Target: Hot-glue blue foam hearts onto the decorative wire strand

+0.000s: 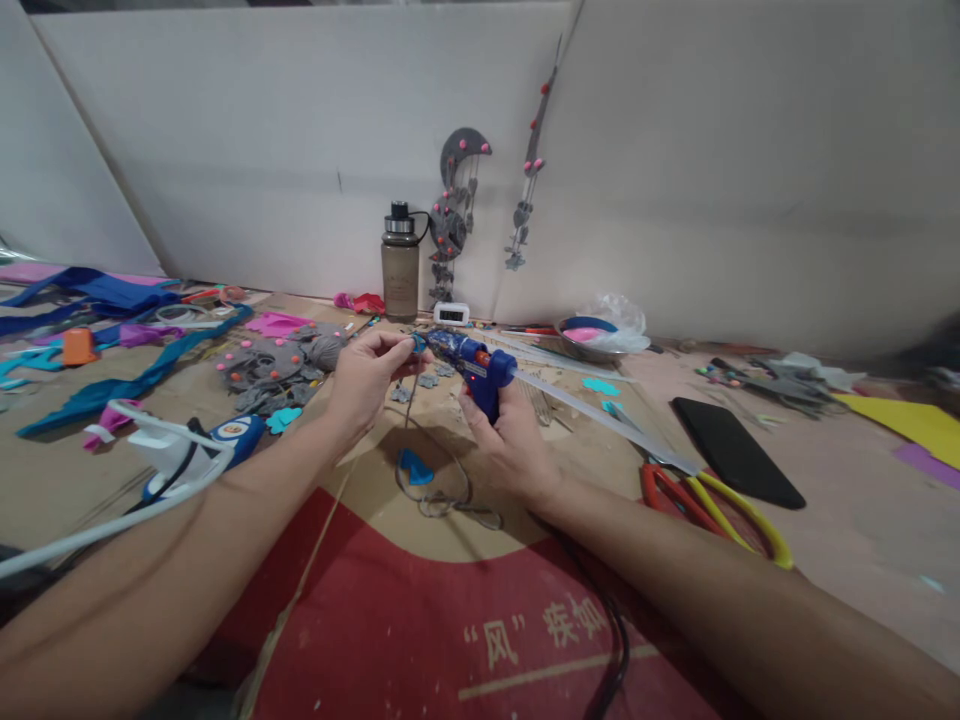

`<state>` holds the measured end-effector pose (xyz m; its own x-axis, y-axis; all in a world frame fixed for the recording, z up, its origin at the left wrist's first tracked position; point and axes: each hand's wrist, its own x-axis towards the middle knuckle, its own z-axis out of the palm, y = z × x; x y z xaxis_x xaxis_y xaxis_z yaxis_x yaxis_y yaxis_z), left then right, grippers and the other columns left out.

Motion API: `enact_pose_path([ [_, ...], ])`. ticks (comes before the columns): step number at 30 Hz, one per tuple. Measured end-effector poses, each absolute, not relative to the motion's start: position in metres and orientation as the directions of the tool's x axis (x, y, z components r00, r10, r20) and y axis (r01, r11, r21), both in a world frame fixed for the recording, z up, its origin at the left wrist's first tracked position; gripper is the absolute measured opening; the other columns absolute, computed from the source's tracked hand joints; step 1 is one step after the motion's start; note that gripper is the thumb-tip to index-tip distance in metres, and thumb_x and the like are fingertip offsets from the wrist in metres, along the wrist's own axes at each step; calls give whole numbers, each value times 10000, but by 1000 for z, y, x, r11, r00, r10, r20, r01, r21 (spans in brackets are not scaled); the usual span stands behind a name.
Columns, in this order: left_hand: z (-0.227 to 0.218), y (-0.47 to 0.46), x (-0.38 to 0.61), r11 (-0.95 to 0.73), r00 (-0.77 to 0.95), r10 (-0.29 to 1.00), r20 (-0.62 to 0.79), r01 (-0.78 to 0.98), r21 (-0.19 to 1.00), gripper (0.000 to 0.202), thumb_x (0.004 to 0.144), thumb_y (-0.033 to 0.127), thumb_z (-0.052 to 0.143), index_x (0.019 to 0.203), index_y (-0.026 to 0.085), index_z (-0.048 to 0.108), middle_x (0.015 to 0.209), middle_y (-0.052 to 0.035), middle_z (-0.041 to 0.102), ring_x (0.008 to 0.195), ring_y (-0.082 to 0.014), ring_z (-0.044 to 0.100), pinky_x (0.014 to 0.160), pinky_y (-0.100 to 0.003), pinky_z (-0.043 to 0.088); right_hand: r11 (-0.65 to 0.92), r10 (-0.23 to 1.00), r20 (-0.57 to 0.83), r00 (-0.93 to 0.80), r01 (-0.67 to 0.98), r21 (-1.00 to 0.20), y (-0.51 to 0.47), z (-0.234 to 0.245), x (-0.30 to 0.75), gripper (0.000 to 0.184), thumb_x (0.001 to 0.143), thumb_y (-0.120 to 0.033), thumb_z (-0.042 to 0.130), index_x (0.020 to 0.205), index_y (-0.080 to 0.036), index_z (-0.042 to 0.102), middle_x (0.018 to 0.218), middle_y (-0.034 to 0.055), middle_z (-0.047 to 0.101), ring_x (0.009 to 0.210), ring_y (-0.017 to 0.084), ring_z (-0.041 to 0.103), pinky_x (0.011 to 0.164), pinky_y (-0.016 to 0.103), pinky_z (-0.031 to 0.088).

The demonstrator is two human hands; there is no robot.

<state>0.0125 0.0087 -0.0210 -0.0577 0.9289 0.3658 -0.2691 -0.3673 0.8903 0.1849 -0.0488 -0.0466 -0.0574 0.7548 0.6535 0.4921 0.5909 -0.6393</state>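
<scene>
My right hand (514,430) is wrapped round the handle of a blue hot glue gun (484,375), with a long translucent glue stick (600,415) running out of its back. The gun's nozzle points left, close to my left hand (373,375). Between the thumb and fingers of that hand is a small blue felt piece (418,343), mostly hidden. A grey cord (411,400) hangs from there and loops onto the cardboard. Within the loop lies another blue felt piece (415,467).
Grey felt pieces with pink dots (262,365) lie left, near a blue-and-white corded tool (202,450). Scissors (712,505) and a black phone (735,450) are at right. A bottle (400,265), small digital clock (451,314) and metal bowl (592,345) stand at the back.
</scene>
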Motion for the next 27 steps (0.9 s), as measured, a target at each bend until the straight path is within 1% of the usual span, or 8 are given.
enact_pose_path([
  [3,-20,8,13,-367,-64,929,364,-277,888,237,649,306,779,726,135,635,672,-19,669,662,-162,684,701,-317,569,588,758,650,-52,486,-646,-48,-48,185,254,887,-391,468,1019,-187,544,950,106,632,848,234,576,798,434,473],
  [7,-19,8,13,-370,-75,928,364,-287,884,261,638,317,787,728,130,629,677,-14,659,669,-166,688,709,-324,568,583,766,640,-50,473,-660,-48,-48,185,237,885,-388,476,1006,-194,543,909,91,631,816,227,577,769,423,478],
  [11,-17,7,13,-374,-76,926,369,-304,876,265,631,314,793,716,127,625,675,-10,657,659,-166,687,710,-331,570,583,766,640,-51,475,-659,-48,-48,185,251,890,-383,472,1028,-185,540,940,99,631,830,227,573,786,424,471],
  [16,-16,6,14,-369,-78,928,363,-315,875,254,626,307,795,699,136,621,662,-3,656,647,-163,682,703,-330,570,578,766,641,-45,485,-657,-48,-48,185,248,889,-389,474,1021,-191,544,937,97,630,831,229,571,781,423,470],
  [20,-19,7,13,-364,-62,930,363,-291,885,245,634,317,787,711,141,635,667,-9,662,647,-159,676,700,-326,569,594,755,654,-52,475,-649,-49,-48,185,256,890,-389,477,1045,-196,541,961,96,635,848,229,576,784,415,474],
  [24,-21,9,13,-365,-62,930,362,-271,891,211,648,307,770,713,149,647,670,-15,672,623,-139,656,681,-310,571,593,759,647,-69,485,-643,-51,-46,185,236,882,-387,483,1000,-193,548,895,89,640,802,228,581,752,405,481],
  [27,-21,9,13,-362,-79,932,354,-276,890,201,638,292,771,701,150,643,672,-16,676,610,-135,647,667,-309,571,603,756,649,-87,479,-638,-52,-45,184,225,878,-371,483,1003,-196,551,896,87,646,797,225,585,751,398,483],
])
